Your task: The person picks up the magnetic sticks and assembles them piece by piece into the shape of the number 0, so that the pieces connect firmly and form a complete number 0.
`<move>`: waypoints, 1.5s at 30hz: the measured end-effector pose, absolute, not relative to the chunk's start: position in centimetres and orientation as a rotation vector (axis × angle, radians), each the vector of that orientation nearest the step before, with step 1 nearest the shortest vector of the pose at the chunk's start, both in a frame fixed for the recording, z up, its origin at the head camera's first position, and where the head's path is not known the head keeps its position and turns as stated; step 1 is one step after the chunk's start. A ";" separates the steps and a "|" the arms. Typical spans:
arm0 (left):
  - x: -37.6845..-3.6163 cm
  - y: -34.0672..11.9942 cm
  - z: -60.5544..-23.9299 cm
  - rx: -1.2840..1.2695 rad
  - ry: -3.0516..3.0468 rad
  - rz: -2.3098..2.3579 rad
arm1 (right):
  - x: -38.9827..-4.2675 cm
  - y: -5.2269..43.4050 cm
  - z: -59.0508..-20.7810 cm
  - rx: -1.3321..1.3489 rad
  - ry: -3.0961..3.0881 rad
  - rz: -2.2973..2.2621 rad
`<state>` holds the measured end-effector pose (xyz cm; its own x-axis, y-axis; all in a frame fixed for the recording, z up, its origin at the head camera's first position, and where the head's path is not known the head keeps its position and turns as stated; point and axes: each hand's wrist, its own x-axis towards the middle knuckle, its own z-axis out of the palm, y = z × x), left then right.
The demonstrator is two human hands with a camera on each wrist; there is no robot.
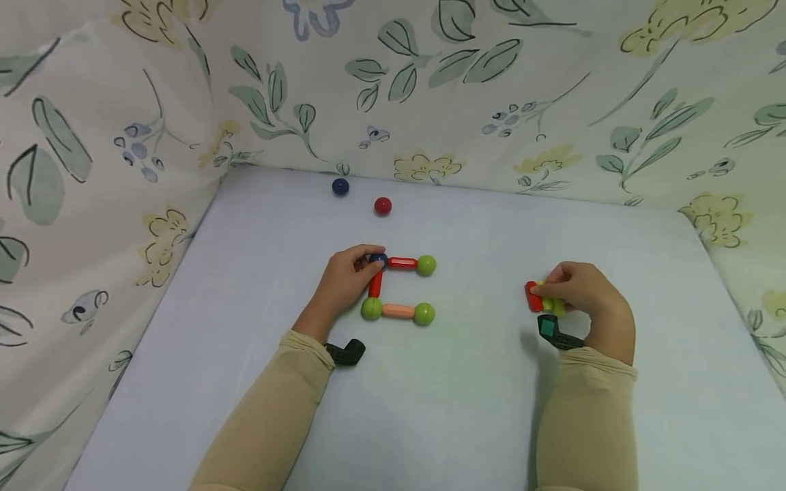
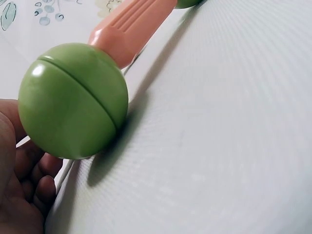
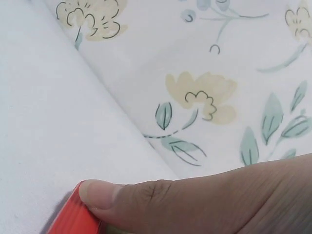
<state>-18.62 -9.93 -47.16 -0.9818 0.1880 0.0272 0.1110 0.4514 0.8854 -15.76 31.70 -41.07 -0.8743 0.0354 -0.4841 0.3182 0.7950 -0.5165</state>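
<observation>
My left hand [image 1: 340, 281] holds a dark blue ball [image 1: 379, 258] between thumb and fingers. From that ball a red rod [image 1: 402, 263] runs right to a green ball [image 1: 426, 265]. A second red rod [image 1: 375, 285] leads down to another green ball [image 1: 371, 309], seen large in the left wrist view. A peach rod [image 1: 398, 311] joins it to a third green ball [image 1: 424, 314]. Farther right, my right hand [image 1: 586, 292] grips a red rod [image 1: 533, 297] together with yellow-green rods [image 1: 552, 305]. In the right wrist view, the thumb presses the red rod's end [image 3: 75, 214].
A loose dark blue ball [image 1: 340, 187] and a loose red ball [image 1: 383, 206] lie near the back of the white table [image 1: 454, 409]. Floral cloth [image 1: 430, 123] hangs behind the table and along its sides. Each wrist wears a black camera mount.
</observation>
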 end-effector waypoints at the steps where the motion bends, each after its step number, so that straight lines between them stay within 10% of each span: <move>1: -18.6 -9.9 -47.2 0.269 2.612 1.586 | -15.9 31.5 -41.2 0.256 2.541 -0.828; 45: -18.7 -10.0 -47.3 0.292 2.617 1.566 | -18.6 21.1 -42.2 0.125 2.768 -0.743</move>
